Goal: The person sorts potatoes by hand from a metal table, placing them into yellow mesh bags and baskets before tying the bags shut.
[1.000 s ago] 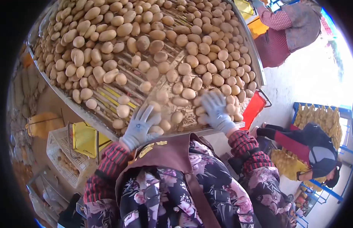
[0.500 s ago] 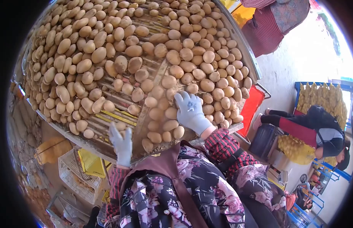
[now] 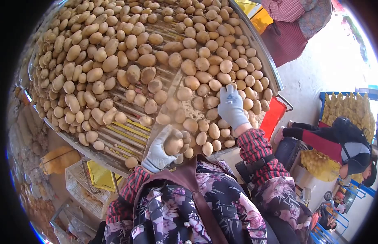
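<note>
My left hand, in a pale glove, is curled around a potato near the front edge of the slatted sorting table. My right hand, gloved too, rests among the potatoes on the right part of the table, its fingertips close to a potato. Its palm faces down, and what lies under its fingers is hidden. A heap of potatoes covers the left part of the slats. Several potatoes lie between my hands.
A person stands beyond the table's right side. Another person bends by a dark crate and a netted sack at the right. A red container adjoins the table. White baskets stand below left.
My left hand has moved right and closed around a potato. My right hand has shifted right and slightly up over the potatoes. Potatoes between the hands have changed position.
</note>
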`<act>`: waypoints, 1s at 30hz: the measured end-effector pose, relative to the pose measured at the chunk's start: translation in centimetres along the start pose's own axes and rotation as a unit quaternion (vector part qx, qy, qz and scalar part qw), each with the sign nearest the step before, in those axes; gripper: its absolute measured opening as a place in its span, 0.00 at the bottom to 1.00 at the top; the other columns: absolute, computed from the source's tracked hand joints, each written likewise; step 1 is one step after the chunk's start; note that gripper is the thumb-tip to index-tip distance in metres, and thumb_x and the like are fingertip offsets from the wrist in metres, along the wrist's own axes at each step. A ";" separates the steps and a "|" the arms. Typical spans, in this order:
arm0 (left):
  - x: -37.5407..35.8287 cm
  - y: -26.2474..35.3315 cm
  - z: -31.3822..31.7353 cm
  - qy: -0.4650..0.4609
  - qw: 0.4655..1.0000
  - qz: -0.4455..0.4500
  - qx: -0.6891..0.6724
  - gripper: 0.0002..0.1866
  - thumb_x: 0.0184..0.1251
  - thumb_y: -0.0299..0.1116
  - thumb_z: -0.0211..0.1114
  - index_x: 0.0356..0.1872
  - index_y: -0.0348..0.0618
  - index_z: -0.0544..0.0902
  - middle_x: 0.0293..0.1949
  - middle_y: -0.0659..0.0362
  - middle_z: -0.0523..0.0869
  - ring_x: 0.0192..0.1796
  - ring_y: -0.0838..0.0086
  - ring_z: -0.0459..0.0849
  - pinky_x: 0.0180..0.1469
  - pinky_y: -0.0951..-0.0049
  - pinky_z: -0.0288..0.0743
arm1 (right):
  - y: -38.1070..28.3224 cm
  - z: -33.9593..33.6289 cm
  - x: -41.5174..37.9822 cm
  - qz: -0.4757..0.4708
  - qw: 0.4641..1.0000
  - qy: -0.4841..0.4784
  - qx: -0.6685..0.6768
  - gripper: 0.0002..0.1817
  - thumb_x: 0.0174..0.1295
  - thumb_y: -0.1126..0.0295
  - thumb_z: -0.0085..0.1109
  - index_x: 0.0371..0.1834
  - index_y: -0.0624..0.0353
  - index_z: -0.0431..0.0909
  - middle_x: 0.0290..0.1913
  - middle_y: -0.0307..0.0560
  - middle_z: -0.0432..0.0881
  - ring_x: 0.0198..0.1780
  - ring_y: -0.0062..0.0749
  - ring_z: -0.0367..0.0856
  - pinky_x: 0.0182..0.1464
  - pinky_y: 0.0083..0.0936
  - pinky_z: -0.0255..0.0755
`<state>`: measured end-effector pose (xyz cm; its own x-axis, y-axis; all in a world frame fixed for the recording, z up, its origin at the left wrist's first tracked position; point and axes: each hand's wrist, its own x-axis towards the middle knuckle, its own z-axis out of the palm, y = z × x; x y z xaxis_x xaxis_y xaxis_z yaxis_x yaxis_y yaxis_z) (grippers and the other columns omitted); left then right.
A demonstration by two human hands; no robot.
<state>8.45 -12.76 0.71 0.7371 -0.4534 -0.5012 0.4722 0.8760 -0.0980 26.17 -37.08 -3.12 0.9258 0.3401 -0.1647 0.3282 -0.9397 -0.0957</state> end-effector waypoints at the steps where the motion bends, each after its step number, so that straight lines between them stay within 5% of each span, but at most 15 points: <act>1: 0.1 0.1 -0.5 0.002 0.998 0.011 0.062 0.17 0.82 0.44 0.51 0.44 0.42 0.80 0.55 0.50 0.83 0.58 0.59 0.83 0.59 0.54 0.80 | -0.4 0.4 0.2 0.011 0.998 -0.057 -0.004 0.25 0.51 0.66 0.68 0.52 0.60 0.74 0.55 0.60 0.77 0.56 0.56 0.78 0.55 0.44 0.74; 2: 0.5 0.5 -1.1 0.003 0.992 0.021 0.125 0.16 0.82 0.44 0.51 0.43 0.42 0.79 0.55 0.50 0.83 0.59 0.59 0.82 0.59 0.54 0.80 | 0.0 0.3 0.0 0.014 0.998 -0.056 -0.002 0.25 0.51 0.66 0.68 0.52 0.60 0.74 0.55 0.60 0.77 0.56 0.56 0.78 0.55 0.44 0.74; 3: 0.8 0.6 -3.0 0.005 0.895 0.118 0.430 0.16 0.80 0.41 0.53 0.59 0.44 0.77 0.64 0.51 0.77 0.64 0.58 0.79 0.60 0.54 0.79 | 0.6 -0.3 -0.2 -0.001 0.996 -0.064 0.064 0.26 0.50 0.65 0.68 0.53 0.60 0.74 0.54 0.61 0.78 0.56 0.56 0.78 0.54 0.45 0.75; 4: 0.9 1.1 -2.2 0.001 0.893 0.120 0.434 0.16 0.80 0.41 0.53 0.59 0.44 0.77 0.64 0.51 0.77 0.64 0.58 0.79 0.60 0.54 0.79 | 0.5 -1.4 -0.2 -0.017 0.989 -0.069 0.129 0.27 0.49 0.63 0.68 0.53 0.61 0.74 0.52 0.62 0.79 0.56 0.56 0.79 0.53 0.46 0.75; 7: 1.4 1.6 4.0 -0.100 0.979 0.034 0.175 0.43 0.74 0.34 0.59 0.82 0.46 0.42 0.74 0.50 0.65 0.64 0.62 0.79 0.61 0.67 0.79 | -0.7 -5.7 -0.1 -0.141 0.915 -0.146 0.348 0.30 0.49 0.60 0.70 0.57 0.56 0.75 0.49 0.55 0.82 0.53 0.56 0.81 0.54 0.44 0.76; 9: 1.8 2.7 1.2 -0.109 0.981 0.028 0.160 0.42 0.75 0.36 0.59 0.82 0.47 0.44 0.73 0.49 0.65 0.65 0.61 0.79 0.60 0.66 0.80 | -2.4 -6.7 1.5 -0.153 0.872 -0.197 0.421 0.29 0.49 0.61 0.69 0.57 0.54 0.76 0.51 0.54 0.82 0.53 0.56 0.80 0.55 0.44 0.75; 11: 1.8 2.8 0.4 -0.081 0.990 0.014 0.118 0.39 0.77 0.42 0.59 0.81 0.50 0.48 0.70 0.48 0.69 0.61 0.59 0.81 0.56 0.61 0.83 | -3.0 -4.8 6.1 -0.165 0.938 0.159 0.260 0.30 0.53 0.65 0.67 0.63 0.56 0.75 0.58 0.58 0.79 0.55 0.58 0.78 0.60 0.44 0.72; 14: 1.7 3.6 -1.1 -0.094 0.994 0.036 0.032 0.37 0.78 0.44 0.58 0.80 0.50 0.51 0.66 0.48 0.73 0.59 0.58 0.82 0.50 0.62 0.86 | -3.7 0.0 11.6 -0.133 0.967 0.186 0.112 0.26 0.53 0.59 0.70 0.55 0.55 0.78 0.58 0.56 0.77 0.55 0.57 0.78 0.55 0.46 0.75; 16: 1.9 4.0 -4.4 -0.153 0.984 0.008 -0.096 0.33 0.76 0.54 0.58 0.76 0.56 0.62 0.71 0.54 0.71 0.65 0.55 0.78 0.60 0.53 0.80 | -3.9 -1.2 12.0 -0.121 0.965 0.155 0.175 0.27 0.54 0.61 0.68 0.57 0.54 0.77 0.58 0.56 0.76 0.56 0.56 0.78 0.55 0.47 0.74; 19: 0.4 4.5 -1.5 0.075 0.899 0.293 0.315 0.34 0.72 0.66 0.53 0.67 0.52 0.75 0.73 0.52 0.69 0.71 0.51 0.72 0.67 0.40 0.73 | -5.0 -3.8 9.7 -0.139 0.926 0.040 0.348 0.27 0.54 0.64 0.66 0.60 0.55 0.75 0.59 0.56 0.76 0.57 0.54 0.77 0.56 0.49 0.74; 21: 1.5 5.1 0.6 -0.007 0.951 0.262 0.165 0.37 0.70 0.69 0.51 0.68 0.51 0.73 0.73 0.51 0.69 0.71 0.50 0.71 0.69 0.39 0.69 | -6.4 -5.0 9.3 -0.170 0.874 -0.053 0.452 0.27 0.54 0.66 0.64 0.60 0.56 0.75 0.60 0.56 0.76 0.58 0.54 0.76 0.57 0.49 0.73; 22: 1.7 5.2 0.8 -0.091 0.972 0.217 0.016 0.40 0.69 0.71 0.49 0.69 0.50 0.72 0.73 0.50 0.68 0.72 0.49 0.70 0.72 0.38 0.65 | -8.2 -5.3 9.4 -0.216 0.882 -0.002 0.418 0.27 0.53 0.67 0.64 0.59 0.57 0.75 0.58 0.55 0.77 0.59 0.52 0.76 0.58 0.48 0.72; 24: 1.6 5.4 -1.5 -0.082 0.970 0.230 -0.013 0.44 0.67 0.74 0.47 0.70 0.49 0.69 0.72 0.50 0.69 0.73 0.50 0.68 0.74 0.41 0.61 | -10.9 -4.6 10.4 -0.262 0.885 0.046 0.382 0.27 0.52 0.67 0.64 0.58 0.59 0.75 0.57 0.54 0.78 0.59 0.51 0.75 0.59 0.46 0.72; 26: 1.7 5.8 -2.1 -0.049 0.966 0.234 -0.096 0.42 0.69 0.73 0.45 0.71 0.50 0.69 0.71 0.51 0.70 0.71 0.50 0.69 0.72 0.41 0.64 | -12.9 -3.2 13.9 -0.199 0.976 0.040 0.072 0.25 0.52 0.65 0.67 0.55 0.58 0.77 0.60 0.56 0.77 0.63 0.54 0.73 0.66 0.43 0.68; 30: -0.9 5.7 -2.2 -0.100 0.971 0.194 -0.097 0.49 0.62 0.78 0.47 0.73 0.50 0.67 0.72 0.52 0.69 0.72 0.50 0.69 0.69 0.37 0.65 | -14.3 -1.2 13.9 -0.185 0.981 0.027 0.059 0.27 0.53 0.63 0.66 0.58 0.57 0.76 0.59 0.55 0.77 0.62 0.52 0.75 0.64 0.44 0.69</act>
<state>9.43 -6.99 -1.35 0.9294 -0.0889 -0.3583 0.0547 0.9930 -0.1045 34.57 -18.95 -2.81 0.7575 0.6513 -0.0454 0.6222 -0.7412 -0.2519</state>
